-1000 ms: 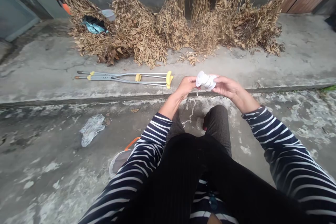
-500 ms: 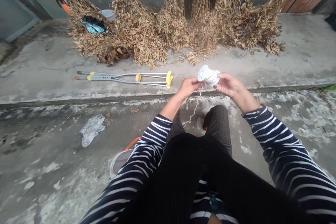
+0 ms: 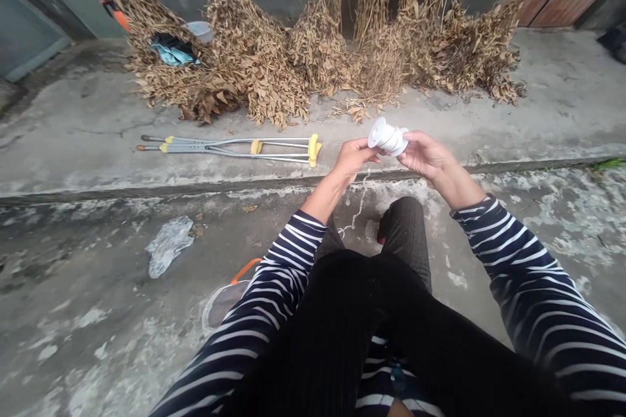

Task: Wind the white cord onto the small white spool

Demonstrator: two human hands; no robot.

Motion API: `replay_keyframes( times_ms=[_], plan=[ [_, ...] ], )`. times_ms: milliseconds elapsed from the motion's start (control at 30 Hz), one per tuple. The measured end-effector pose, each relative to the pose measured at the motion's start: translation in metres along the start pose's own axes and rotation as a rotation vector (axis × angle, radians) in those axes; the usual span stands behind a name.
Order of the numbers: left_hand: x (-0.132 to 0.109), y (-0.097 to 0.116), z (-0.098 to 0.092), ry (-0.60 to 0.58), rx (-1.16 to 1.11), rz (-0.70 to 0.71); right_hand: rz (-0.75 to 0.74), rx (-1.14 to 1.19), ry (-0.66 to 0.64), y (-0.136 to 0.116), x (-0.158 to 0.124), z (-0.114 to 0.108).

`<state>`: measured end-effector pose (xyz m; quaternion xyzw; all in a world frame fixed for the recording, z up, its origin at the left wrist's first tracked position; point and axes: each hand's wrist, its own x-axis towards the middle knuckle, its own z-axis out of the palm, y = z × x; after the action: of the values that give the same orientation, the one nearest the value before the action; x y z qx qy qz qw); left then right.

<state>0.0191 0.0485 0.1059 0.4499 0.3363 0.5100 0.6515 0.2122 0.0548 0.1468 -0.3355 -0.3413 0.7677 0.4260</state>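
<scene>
My right hand (image 3: 425, 155) grips a white spool (image 3: 386, 137) of thin white string, held out in front of me above my knee (image 3: 405, 221). My left hand (image 3: 353, 158) is pinched on the string (image 3: 360, 202) just below the spool, and the string hangs down from it to the concrete ground between my legs. Both sleeves are dark with white stripes.
A pair of grey crutches with yellow pads (image 3: 229, 145) lies on the raised concrete step. Bundles of dry brown plants (image 3: 313, 52) lean along the wall behind. A crumpled clear plastic bag (image 3: 169, 244) and a clear container with an orange rim (image 3: 225, 296) lie at my left.
Both hands with the spool rose slightly and the spool turned a little. My left hand shifted from beside the spool to just under it, pinching the string.
</scene>
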Motion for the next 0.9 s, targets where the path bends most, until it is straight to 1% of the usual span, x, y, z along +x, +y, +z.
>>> replay_keyframes(
  times_ms=[167, 267, 333, 500, 633, 767, 833, 900],
  plan=[
    [-0.006, 0.002, -0.006, -0.029, -0.048, -0.116, -0.057, -0.013, 0.007, 0.0, 0.004, -0.007],
    [-0.014, -0.003, -0.01, -0.037, -0.043, -0.192, -0.092, -0.035, 0.023, 0.001, 0.005, -0.012],
    [-0.021, -0.008, -0.012, -0.051, -0.038, -0.216, -0.102, -0.042, 0.045, 0.003, 0.005, -0.014],
    [-0.029, -0.018, -0.01, -0.059, 0.022, -0.198, -0.125, -0.079, 0.092, 0.009, 0.006, -0.012],
    [-0.03, -0.019, -0.007, -0.029, 0.121, -0.186, -0.203, -0.13, 0.093, 0.012, 0.005, -0.008],
    [-0.031, -0.021, -0.012, -0.036, 0.162, -0.159, -0.258, -0.178, 0.101, 0.011, 0.001, -0.006],
    [-0.029, -0.023, -0.014, -0.023, 0.164, -0.145, -0.262, -0.175, 0.088, 0.01, -0.003, -0.005],
    [-0.027, -0.023, -0.016, -0.004, 0.143, -0.132, -0.255, -0.176, 0.047, 0.009, -0.006, -0.005]
  ],
)
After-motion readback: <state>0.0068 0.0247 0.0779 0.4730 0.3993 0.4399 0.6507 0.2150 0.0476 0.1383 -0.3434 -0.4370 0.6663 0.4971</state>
